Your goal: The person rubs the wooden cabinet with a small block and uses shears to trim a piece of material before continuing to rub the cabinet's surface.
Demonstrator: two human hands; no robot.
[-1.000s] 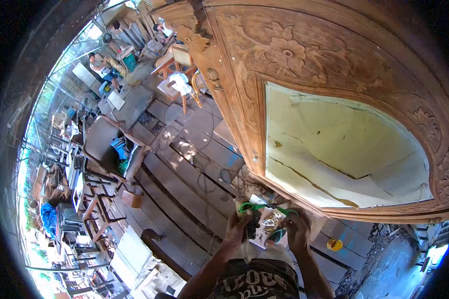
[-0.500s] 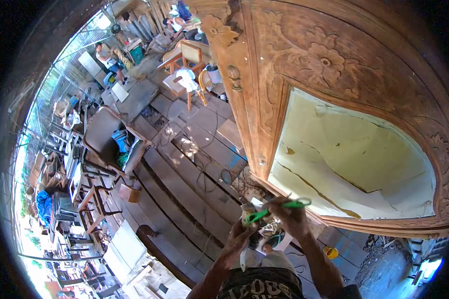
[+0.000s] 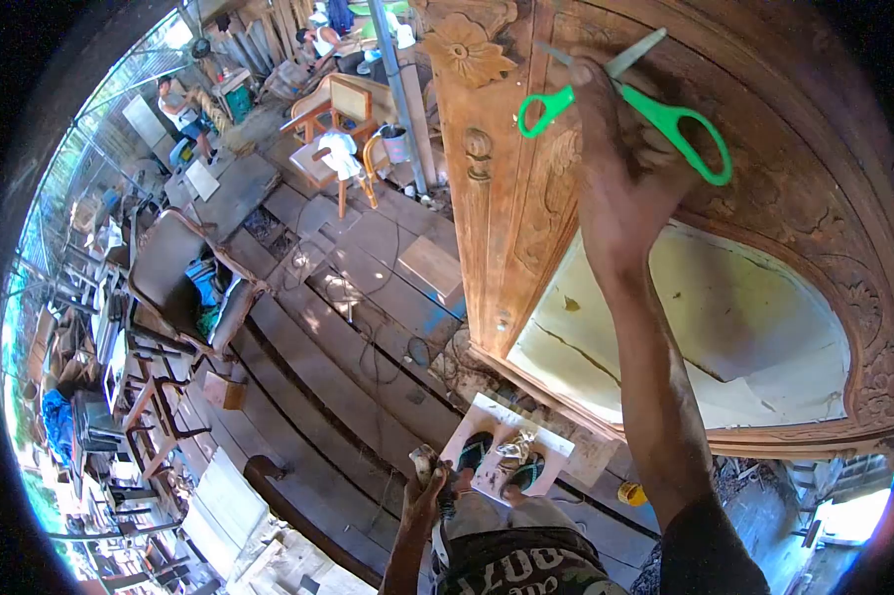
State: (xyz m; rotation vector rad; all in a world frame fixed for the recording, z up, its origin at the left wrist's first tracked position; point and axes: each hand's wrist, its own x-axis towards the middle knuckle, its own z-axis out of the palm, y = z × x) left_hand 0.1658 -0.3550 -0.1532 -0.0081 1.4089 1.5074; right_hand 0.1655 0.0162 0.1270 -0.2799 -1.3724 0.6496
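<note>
My right hand (image 3: pixel 615 188) is raised in front of the carved wooden panel (image 3: pixel 472 55), closed around the middle of a pair of scissors with green handles (image 3: pixel 705 149). The scissors' blades are spread apart and point up. Low at my left side, my left hand (image 3: pixel 424 488) is closed around a small pale object (image 3: pixel 423 458) that I cannot make out. Beneath my right forearm, the panel frames a pale yellowish sheet (image 3: pixel 606 327) with cracks and stains. Carved flowers and leaves run around this sheet.
My sandalled feet stand by a white board (image 3: pixel 482 416) on the plank floor. A worn armchair (image 3: pixel 169 268) and stacked furniture are at the left. A yellow cup (image 3: pixel 631 493) lies at the right. Two people (image 3: pixel 184 114) sit far back near a cane-backed chair (image 3: pixel 351 99).
My right hand has risen from in front of my body to the top of the panel with the scissors, whose blades now spread. My left hand has dropped down and left, away from them.
</note>
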